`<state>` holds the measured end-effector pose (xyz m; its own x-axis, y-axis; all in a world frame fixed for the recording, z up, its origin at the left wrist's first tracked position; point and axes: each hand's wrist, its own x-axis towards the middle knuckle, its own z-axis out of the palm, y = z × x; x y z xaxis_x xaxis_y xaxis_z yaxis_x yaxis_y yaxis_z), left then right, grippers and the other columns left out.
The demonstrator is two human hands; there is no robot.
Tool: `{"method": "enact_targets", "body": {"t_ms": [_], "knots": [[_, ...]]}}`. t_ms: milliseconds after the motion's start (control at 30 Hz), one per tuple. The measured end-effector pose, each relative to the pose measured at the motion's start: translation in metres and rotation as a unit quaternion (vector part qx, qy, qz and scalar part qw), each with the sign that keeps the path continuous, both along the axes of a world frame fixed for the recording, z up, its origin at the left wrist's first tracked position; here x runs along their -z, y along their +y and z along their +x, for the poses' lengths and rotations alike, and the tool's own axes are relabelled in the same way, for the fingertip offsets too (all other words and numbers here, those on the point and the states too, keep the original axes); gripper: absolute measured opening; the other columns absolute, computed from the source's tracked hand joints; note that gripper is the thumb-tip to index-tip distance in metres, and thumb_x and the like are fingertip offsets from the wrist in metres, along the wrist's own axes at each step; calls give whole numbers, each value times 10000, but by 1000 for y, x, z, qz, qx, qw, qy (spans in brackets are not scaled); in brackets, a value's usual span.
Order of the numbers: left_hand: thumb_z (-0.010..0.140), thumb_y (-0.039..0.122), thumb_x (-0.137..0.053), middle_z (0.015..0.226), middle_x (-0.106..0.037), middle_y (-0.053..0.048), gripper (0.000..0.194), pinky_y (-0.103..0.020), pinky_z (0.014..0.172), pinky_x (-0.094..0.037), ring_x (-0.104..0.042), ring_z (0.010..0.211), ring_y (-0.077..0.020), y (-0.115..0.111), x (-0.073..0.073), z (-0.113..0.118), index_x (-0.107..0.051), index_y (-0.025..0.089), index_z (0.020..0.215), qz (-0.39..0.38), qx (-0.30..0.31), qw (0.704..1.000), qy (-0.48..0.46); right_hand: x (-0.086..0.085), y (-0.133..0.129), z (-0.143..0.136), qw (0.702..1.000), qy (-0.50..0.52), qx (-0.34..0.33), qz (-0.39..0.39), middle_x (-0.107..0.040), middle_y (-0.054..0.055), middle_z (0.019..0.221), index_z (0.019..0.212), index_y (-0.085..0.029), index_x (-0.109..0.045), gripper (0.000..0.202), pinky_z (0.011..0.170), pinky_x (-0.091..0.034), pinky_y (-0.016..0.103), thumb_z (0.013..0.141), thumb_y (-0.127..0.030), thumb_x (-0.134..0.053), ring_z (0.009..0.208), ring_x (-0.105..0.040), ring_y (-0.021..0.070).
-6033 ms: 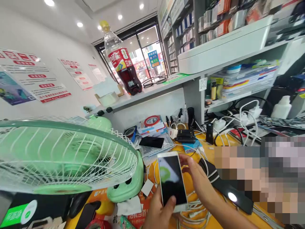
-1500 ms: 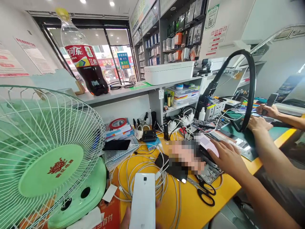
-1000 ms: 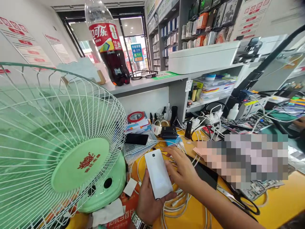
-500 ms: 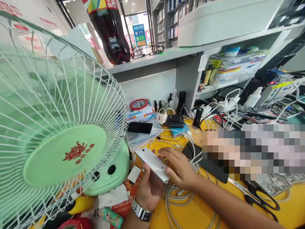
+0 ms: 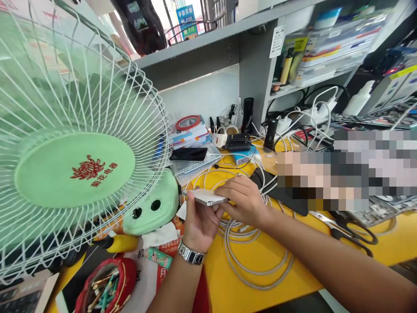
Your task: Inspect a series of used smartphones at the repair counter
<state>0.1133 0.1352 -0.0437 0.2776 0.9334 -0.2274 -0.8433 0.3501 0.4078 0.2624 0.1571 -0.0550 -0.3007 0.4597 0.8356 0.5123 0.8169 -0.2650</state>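
Being gripped at both ends above the yellow bench (image 5: 234,295), inward from its near edge, the white phone (image 5: 205,196) is seen almost edge-on, pale face up. Its left end is cradled by the left hand (image 5: 200,228), its right end pinched by the right hand (image 5: 243,199). Handling is under way: no part is seen detached, and the phone is not yet set down. Whether anything is loosened cannot be told at this angle.

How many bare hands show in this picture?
2: the left hand, with a silver metal watch on its wrist, holds the slim white phone; the right hand is at the phone's right end. The pixelated right side could hide more.
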Motion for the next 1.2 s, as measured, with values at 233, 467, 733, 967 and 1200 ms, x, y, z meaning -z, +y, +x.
{"method": "enact_targets", "body": {"t_ms": [233,467,733,967,1200], "knots": [[943,544,-429,957,-754,-51,454,-329,793,-542,-695,885,-185,1,4,-3,-698,180,963,-20,61,998,-14,-4,-8,-10,994,106,0,-36,-724,41,771,913,-216,-632,82,641,-477,321,839,-180,-630,677,-616,177],[931,577,-422,1002,-746,-45,475,-330,847,-512,-676,948,-183,0,4,-3,-701,199,1003,-21,65,998,6,-4,-10,-10,994,106,-4,-39,-728,35,783,927,-227,-640,132,643,-472,316,830,-145,-606,681,-616,175],[935,536,-461,1014,-732,-25,406,-307,873,-504,-666,951,-163,0,7,-1,-691,214,1029,-16,38,999,31,-6,-9,-7,997,48,-10,-62,-730,47,858,958,-223,-650,177,685,-476,331,819,-145,-575,755,-623,193],[957,503,-438,1051,-710,-28,437,-258,841,-512,-662,930,-129,-4,5,5,-579,226,1264,-32,11,999,35,-5,-7,-4,998,40,-19,-32,-738,45,843,997,-220,-677,250,643,-470,338,797,-126,-561,708,-605,194],[933,533,-466,1054,-721,-41,459,-260,924,-479,-657,1000,-143,-5,6,3,-596,227,1250,-18,16,999,43,-5,-5,-4,996,66,-48,-30,-741,42,803,991,-228,-678,262,604,-473,321,785,-100,-577,659,-607,183]]}}
